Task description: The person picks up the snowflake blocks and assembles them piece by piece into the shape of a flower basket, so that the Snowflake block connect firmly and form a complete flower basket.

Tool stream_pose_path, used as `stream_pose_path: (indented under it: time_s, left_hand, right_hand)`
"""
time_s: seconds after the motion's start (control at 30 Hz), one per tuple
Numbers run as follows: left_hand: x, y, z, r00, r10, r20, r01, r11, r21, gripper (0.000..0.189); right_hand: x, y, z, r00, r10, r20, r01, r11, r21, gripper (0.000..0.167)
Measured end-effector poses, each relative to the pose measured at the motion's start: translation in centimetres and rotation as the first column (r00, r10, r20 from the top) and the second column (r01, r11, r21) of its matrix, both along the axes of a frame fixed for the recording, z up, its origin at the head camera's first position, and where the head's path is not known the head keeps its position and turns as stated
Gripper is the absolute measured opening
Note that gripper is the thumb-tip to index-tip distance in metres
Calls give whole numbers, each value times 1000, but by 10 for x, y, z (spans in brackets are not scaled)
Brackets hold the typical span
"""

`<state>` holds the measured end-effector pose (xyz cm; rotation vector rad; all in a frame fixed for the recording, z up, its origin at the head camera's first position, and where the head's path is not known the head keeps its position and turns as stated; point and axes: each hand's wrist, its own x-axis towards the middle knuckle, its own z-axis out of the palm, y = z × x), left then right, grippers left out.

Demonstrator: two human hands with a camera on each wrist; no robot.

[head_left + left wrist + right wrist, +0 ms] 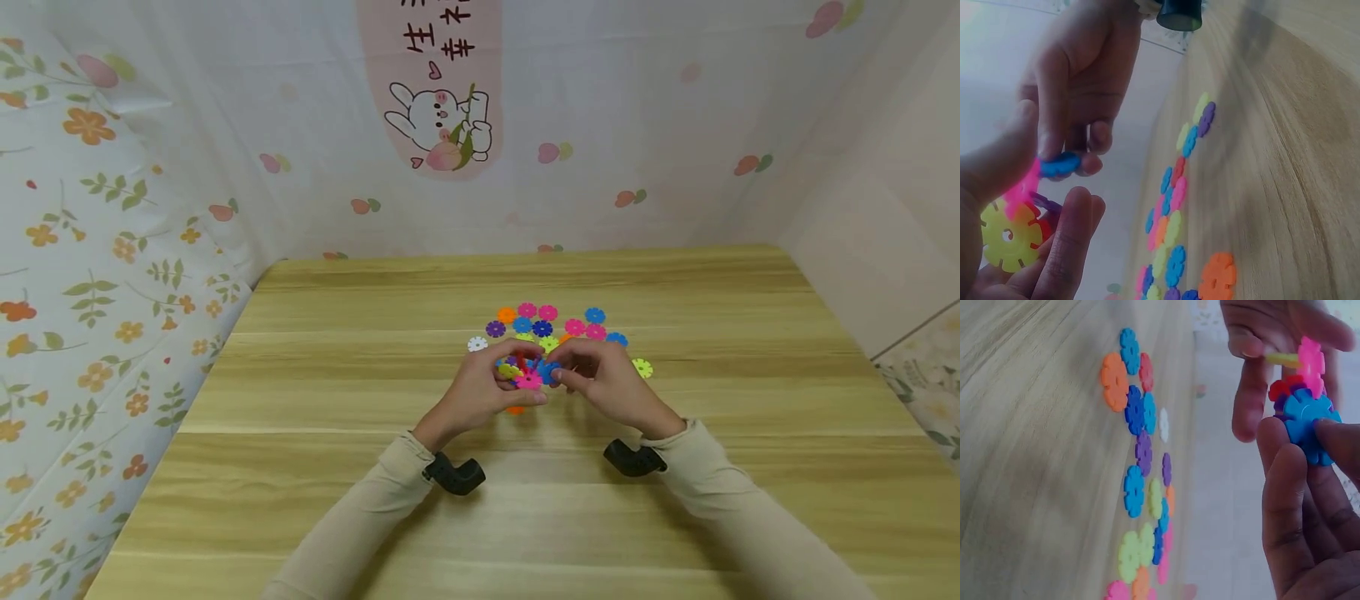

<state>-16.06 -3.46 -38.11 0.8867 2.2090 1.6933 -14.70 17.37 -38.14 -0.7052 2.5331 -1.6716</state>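
My left hand (480, 379) holds a small cluster of joined plastic snowflake discs above the table. In it are a yellow disc (1010, 234), a pink disc (1311, 367), a red disc (1284, 387) and a purple one (1046, 202). Between thumb and fingers, my right hand (607, 379) pinches a blue snowflake disc (1307, 425). The blue disc's edge meets the pink disc in the right wrist view, with the purple disc partly hidden behind it. Both hands face each other, fingertips close together.
Loose snowflake discs in many colours lie flat beyond the hands, among them a white disc (477, 343), a purple disc (496, 329) and a yellow-green disc (642, 367). An orange disc (1217, 276) lies beneath the hands. Behind the wooden table (337, 333) hangs a printed cloth (622, 100).
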Motion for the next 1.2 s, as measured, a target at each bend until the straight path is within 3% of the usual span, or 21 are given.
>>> stream_pose_path:
  time_s: [0.13, 0.27, 0.43, 0.5, 0.63, 0.73, 0.83, 1.07, 1.2]
  left_hand:
    - [4, 1, 11, 1000, 1, 6, -1, 1000, -19, 48]
    - [5, 1, 15, 1000, 5, -1, -5, 999, -38, 51]
    - [5, 4, 18, 999, 2, -38, -2, 1000, -5, 52]
    - [5, 4, 18, 999, 1, -36, -1, 1000, 8, 52]
    - [7, 4, 18, 1000, 2, -12, -2, 1000, 8, 50]
    - [8, 4, 18, 1000, -3, -7, 3, 1000, 12, 50]
    - [9, 5, 18, 1000, -21, -8, 21, 999, 25, 49]
    - [9, 1, 19, 1000, -8, -5, 8, 1000, -14, 50]
    - [8, -3, 22, 999, -38, -25, 37, 999, -31, 52]
  right_hand:
    - [9, -8, 18, 995, -22, -96, 26, 999, 36, 13]
    - [11, -10, 24, 973, -29, -230, 46, 997, 68, 15]
    - [0, -5, 10, 928, -52, -370, 74, 996, 45, 21]
    - [-4, -2, 2, 926, -62, -373, 77, 997, 24, 21]
    - [-4, -1, -7, 947, -59, -315, 48, 998, -42, 17]
    - [-3, -1, -10, 966, -55, -254, 30, 995, -100, 15]
    - [1, -2, -10, 970, -58, -235, 29, 992, -123, 17]
    - [11, -12, 20, 972, -21, -233, 9, 999, -54, 16]
    - [9, -11, 30, 976, 17, -215, -17, 1000, 1, 16]
